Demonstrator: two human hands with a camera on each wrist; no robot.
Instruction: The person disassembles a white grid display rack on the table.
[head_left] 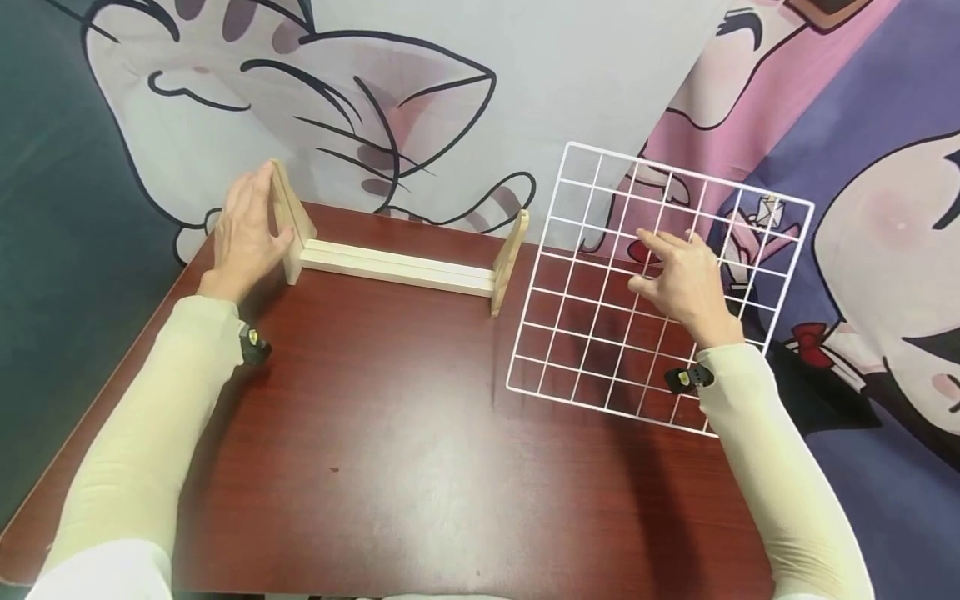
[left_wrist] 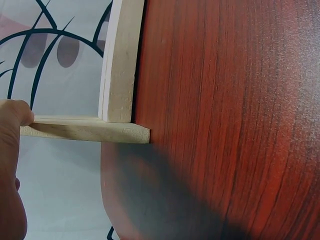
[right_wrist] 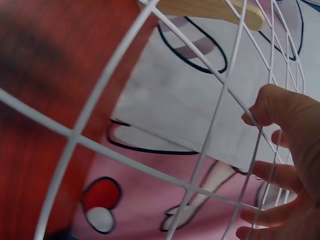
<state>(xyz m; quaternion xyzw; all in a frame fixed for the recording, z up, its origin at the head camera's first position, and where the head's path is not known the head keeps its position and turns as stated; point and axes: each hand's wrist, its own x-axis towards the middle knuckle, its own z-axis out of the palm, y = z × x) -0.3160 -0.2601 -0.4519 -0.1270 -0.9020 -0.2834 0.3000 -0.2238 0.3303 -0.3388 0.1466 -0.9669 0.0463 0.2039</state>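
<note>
A pale wooden rack [head_left: 397,268], made of two upright end boards joined by a grooved crossbar, stands at the back left of the table. My left hand [head_left: 243,229] grips its left end board [head_left: 294,218], thumb on the inner side; the left wrist view shows that board [left_wrist: 85,131] meeting the crossbar [left_wrist: 122,65]. A white wire grid panel [head_left: 547,323] is tilted at the back right. My right hand [head_left: 682,275] holds this panel near its middle, thumb and fingers spread among the wires. Where each finger touches is hard to see.
Beneath lies a reddish-brown wooden table [head_left: 360,450]. Behind it hangs a cartoon-printed cloth [head_left: 570,75], close to the rack and panel. The rack's right end board [head_left: 510,262] is just left of the panel.
</note>
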